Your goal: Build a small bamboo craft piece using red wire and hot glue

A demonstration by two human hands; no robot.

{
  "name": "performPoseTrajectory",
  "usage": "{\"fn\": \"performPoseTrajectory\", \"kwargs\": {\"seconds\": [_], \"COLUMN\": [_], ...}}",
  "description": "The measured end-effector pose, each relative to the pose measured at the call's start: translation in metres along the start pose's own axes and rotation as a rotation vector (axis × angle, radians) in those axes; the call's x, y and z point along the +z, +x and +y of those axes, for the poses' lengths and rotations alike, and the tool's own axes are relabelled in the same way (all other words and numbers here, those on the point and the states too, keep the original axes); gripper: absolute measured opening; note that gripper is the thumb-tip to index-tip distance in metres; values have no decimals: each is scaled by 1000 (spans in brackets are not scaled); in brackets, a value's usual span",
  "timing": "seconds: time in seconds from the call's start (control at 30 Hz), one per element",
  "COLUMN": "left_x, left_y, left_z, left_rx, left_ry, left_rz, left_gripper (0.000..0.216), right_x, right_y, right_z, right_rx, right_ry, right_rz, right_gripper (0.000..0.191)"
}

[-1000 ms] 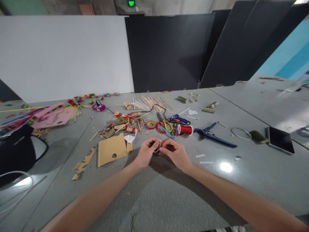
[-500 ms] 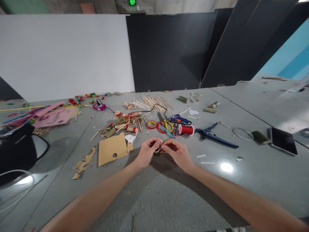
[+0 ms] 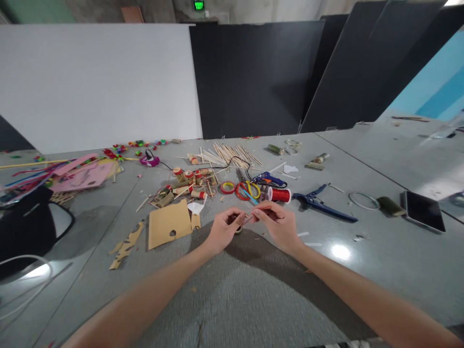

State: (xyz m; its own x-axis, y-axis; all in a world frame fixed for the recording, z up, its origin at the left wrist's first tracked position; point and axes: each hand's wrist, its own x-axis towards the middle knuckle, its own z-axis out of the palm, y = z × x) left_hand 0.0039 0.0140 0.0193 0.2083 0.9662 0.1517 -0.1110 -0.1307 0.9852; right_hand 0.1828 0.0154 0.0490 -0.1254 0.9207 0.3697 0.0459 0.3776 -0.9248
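Over the last half-second the right hand had drawn off to the right, widening the gap from the left hand. Its thumb and forefinger pinched one end of a thin reddish strand, which stretched across that gap. The left hand's fingers were closed on a small round piece, whose curved, dull-greenish rim showed beneath the thumb; its finer detail was too small to make out. Both things sat low over the grey bench, a smooth, matte surface.

Just beyond the right hand lay a white-flanged spool of glossy red wire, near scissors with looped red and yellow plastic handles. Left of the hands rested flat brown cardboard, pierced by a dark hole; farther back, slender pale wooden sticks fanned out loosely.
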Motion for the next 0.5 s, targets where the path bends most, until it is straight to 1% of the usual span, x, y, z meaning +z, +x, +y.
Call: {"fn": "performPoseTrajectory", "kwargs": {"seconds": [0.13,0.27,0.5], "left_x": [0,1,0], "left_y": [0,-2,-3], "left_z": [3,7,7], "left_rx": [18,7,-20], "left_ry": [28,17,-59], "left_rz": [-31,-69,-100], "left_gripper": [38,39,34], "right_x": [-1,-1,0], "right_y": [4,6,6], "right_z": [3,7,17], "right_rx": [-15,21,24], "right_ry": [-13,-82,-178], "right_rz": [-8,13,14], "right_gripper": [19,23,23]}}
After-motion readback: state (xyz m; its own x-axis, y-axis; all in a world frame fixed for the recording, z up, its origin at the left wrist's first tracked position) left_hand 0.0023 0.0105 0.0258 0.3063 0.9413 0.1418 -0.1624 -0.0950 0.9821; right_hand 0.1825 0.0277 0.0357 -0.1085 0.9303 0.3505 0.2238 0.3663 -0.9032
